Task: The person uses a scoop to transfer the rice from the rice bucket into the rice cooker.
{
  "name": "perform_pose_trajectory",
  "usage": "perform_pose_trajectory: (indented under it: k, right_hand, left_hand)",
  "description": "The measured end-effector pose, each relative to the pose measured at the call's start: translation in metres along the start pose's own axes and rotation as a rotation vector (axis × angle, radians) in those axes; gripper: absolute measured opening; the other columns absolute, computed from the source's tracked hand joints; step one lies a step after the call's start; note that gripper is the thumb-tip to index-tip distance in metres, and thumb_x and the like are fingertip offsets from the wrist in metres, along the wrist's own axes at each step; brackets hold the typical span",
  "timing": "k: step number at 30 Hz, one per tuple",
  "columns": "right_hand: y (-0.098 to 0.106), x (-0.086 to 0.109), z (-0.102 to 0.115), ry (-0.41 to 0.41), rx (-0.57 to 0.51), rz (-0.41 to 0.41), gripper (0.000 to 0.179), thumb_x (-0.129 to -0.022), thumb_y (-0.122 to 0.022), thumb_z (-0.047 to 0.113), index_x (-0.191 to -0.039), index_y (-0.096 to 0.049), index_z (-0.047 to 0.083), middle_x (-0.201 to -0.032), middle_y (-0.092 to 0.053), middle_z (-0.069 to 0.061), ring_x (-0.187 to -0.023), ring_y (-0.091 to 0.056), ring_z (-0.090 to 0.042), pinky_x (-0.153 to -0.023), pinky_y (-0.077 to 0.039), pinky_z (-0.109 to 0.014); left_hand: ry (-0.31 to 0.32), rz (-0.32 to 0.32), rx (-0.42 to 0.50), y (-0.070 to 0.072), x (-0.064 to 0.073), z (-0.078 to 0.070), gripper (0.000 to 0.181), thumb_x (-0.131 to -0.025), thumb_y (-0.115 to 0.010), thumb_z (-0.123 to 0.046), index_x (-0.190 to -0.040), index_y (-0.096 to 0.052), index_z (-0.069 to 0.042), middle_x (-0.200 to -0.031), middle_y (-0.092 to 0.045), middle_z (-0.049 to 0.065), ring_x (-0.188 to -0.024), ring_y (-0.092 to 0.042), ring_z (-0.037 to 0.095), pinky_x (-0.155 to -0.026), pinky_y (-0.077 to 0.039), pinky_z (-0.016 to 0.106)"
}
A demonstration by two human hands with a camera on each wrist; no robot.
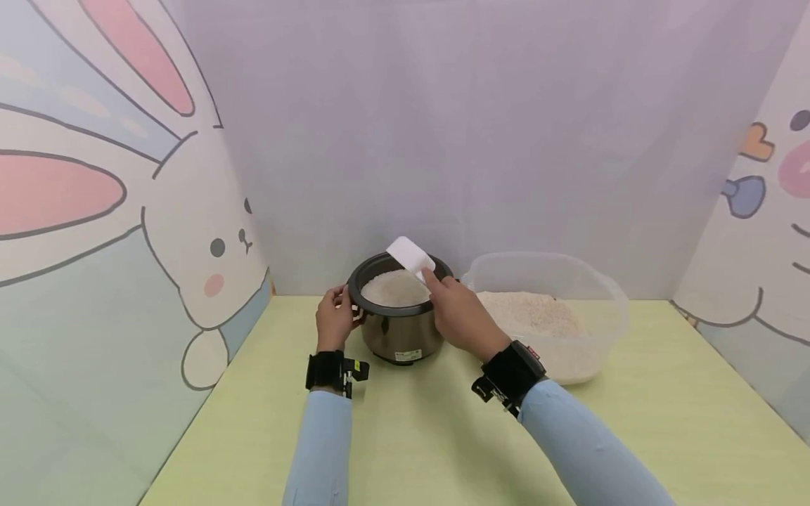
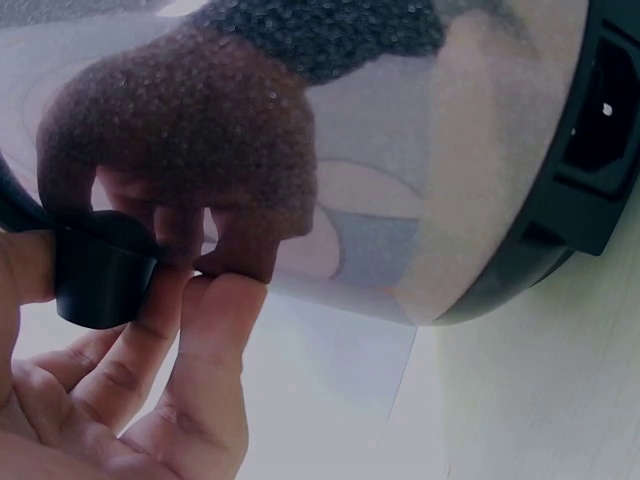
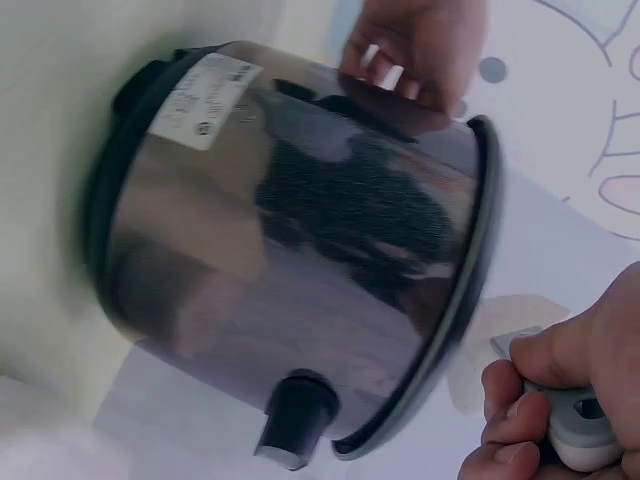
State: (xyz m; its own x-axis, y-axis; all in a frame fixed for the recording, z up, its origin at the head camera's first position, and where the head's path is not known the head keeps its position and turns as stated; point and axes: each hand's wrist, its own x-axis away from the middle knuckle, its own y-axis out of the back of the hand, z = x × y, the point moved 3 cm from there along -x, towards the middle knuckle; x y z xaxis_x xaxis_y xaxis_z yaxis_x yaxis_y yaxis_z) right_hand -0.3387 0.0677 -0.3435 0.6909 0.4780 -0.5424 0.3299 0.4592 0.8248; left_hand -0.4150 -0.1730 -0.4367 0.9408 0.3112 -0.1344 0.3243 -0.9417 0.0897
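Note:
A dark, glossy rice cooker (image 1: 395, 334) with a black rim stands on the table, with white rice (image 1: 394, 289) inside it. At its left side my left hand (image 1: 334, 320) holds the stubby black side handle (image 2: 100, 275), and one fingertip touches the shiny wall. My right hand (image 1: 465, 316) grips a white scoop (image 1: 410, 254) by its handle, with the scoop's head tilted over the pot's opening. What the scoop contains is hidden. In the right wrist view, curled fingers (image 3: 520, 440) wrap the scoop's handle beside the cooker's rim.
To the right of the cooker sits a clear plastic tub (image 1: 544, 261) with a heap of rice (image 1: 531, 313) in it. The pale green table (image 1: 405, 443) meets a plain lilac backdrop (image 1: 443, 140). Rabbit-printed panels (image 1: 190, 281) flank the left and right sides.

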Motion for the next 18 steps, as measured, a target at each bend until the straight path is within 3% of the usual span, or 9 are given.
perform_pose_trajectory:
  k: [3,9,15,18]
  right_hand:
    - [-0.0031,0.0008,-0.002,0.018,0.028,0.004,0.053,-0.098,-0.059,-0.006,-0.148,-0.042,-0.009,-0.09,-0.059,-0.019,-0.074,-0.057,-0.029,-0.06,-0.05,-0.038]
    - [0.0036,-0.0023,-0.0006,0.005,-0.016,-0.114,0.055,-0.099,-0.058,-0.004,-0.151,-0.04,-0.007,-0.092,-0.059,-0.02,-0.072,-0.053,-0.028,-0.057,-0.048,-0.037]
    - [-0.0037,0.0048,-0.0038,-0.016,0.032,0.003,0.062,-0.091,-0.061,-0.011,-0.15,-0.042,-0.009,-0.087,-0.056,-0.015,-0.071,-0.046,-0.023,-0.061,-0.044,-0.035]
    - [-0.0054,0.0068,-0.0072,-0.034,0.021,-0.004,0.063,-0.091,-0.062,-0.011,-0.151,-0.042,-0.007,-0.09,-0.057,-0.016,-0.074,-0.049,-0.025,-0.064,-0.046,-0.037]
  left_hand:
    - [0.002,-0.003,-0.005,0.0013,0.0006,-0.0002,0.038,-0.109,-0.052,-0.034,-0.134,-0.06,-0.007,-0.115,-0.064,0.017,-0.087,-0.067,0.029,-0.073,-0.065,0.039]
    - [0.012,-0.001,-0.006,0.0011,0.0015,0.0005,0.039,-0.109,-0.052,-0.034,-0.135,-0.06,-0.007,-0.116,-0.064,0.017,-0.087,-0.068,0.028,-0.074,-0.065,0.038]
    - [0.0,-0.005,-0.007,0.0002,0.0009,0.0014,0.039,-0.109,-0.052,-0.035,-0.135,-0.06,-0.007,-0.116,-0.065,0.017,-0.086,-0.068,0.028,-0.072,-0.065,0.037]
    - [-0.009,-0.01,-0.007,-0.0001,0.0,0.0018,0.04,-0.109,-0.052,-0.037,-0.134,-0.06,-0.007,-0.115,-0.065,0.017,-0.087,-0.068,0.028,-0.072,-0.065,0.038]
